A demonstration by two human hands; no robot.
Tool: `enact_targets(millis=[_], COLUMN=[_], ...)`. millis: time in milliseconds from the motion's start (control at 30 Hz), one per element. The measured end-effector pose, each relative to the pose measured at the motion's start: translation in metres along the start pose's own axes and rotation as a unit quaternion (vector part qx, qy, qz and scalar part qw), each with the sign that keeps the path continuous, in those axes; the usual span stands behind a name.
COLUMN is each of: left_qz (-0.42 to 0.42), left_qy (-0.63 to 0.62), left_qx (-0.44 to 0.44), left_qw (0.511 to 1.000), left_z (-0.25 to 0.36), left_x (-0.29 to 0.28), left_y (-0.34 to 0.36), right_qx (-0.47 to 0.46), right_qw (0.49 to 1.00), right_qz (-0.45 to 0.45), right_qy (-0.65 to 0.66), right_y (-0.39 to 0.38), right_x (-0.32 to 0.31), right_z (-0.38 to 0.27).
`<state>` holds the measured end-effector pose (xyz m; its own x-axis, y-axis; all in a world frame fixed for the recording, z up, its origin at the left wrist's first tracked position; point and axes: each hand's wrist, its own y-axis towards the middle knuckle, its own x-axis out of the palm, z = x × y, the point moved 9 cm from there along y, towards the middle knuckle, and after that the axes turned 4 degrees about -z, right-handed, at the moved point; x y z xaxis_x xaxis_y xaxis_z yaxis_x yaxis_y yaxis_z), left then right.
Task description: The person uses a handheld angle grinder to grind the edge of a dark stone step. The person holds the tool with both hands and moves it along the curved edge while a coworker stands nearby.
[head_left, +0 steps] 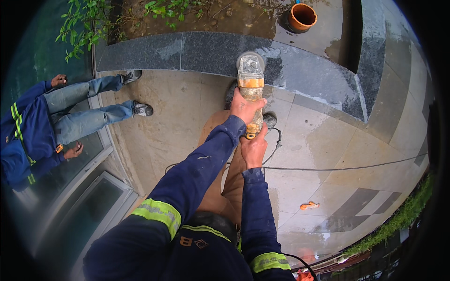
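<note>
Both of my hands are closed round a worn, dusty yellow-and-grey angle grinder [251, 93]. My left hand [246, 107] wraps the body just behind its gear head, thumb across the top. Nearer to me, my right hand [254, 150] grips the rear end. The grinder's round disc [261, 60] lies over the top of a dark grey granite kerb [215, 50], at a wet stretch; whether it touches the stone or spins I cannot tell. Pale, whitish patches mark the kerb to the right of the disc.
An orange bucket [300, 21] stands in the wet bed beyond the kerb. A black cable [347, 168] crosses the wet paving [300, 131]. An orange scrap [309, 205] lies on the right. Another person [35, 126] in jeans stands at left beside glass panels. Leafy branches [75, 28] overhang the far left.
</note>
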<state>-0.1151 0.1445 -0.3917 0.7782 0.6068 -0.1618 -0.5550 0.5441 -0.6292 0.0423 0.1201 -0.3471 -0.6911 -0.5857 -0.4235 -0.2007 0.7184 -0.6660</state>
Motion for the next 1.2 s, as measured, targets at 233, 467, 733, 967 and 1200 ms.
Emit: enact_targets(millis=[233, 467, 733, 967, 1200], left_qz=[0.010, -0.013, 0.006, -0.025, 0.001], left_qy=[-0.030, -0.012, -0.019, -0.025, -0.033], left_qx=[-0.002, -0.011, 0.007, -0.013, 0.007], left_qw=[0.999, 1.000, 1.000, 0.999, 0.999], left_z=[-0.006, -0.007, -0.007, -0.003, 0.003], left_x=[-0.004, 0.001, -0.003, 0.011, 0.000], left_y=[-0.006, 0.000, -0.003, -0.007, 0.000], right_qx=[-0.005, -0.017, -0.027, -0.012, -0.006], right_qw=[1.000, 0.999, 1.000, 1.000, 0.999], right_qz=[-0.014, 0.027, 0.009, 0.026, -0.002], right_qy=[-0.002, -0.007, -0.007, -0.006, -0.032], right_y=[-0.004, -0.006, -0.005, -0.005, 0.000], right_x=[-0.001, 0.004, -0.001, -0.005, -0.005], right_z=[-0.002, 0.003, 0.000, 0.007, -0.005])
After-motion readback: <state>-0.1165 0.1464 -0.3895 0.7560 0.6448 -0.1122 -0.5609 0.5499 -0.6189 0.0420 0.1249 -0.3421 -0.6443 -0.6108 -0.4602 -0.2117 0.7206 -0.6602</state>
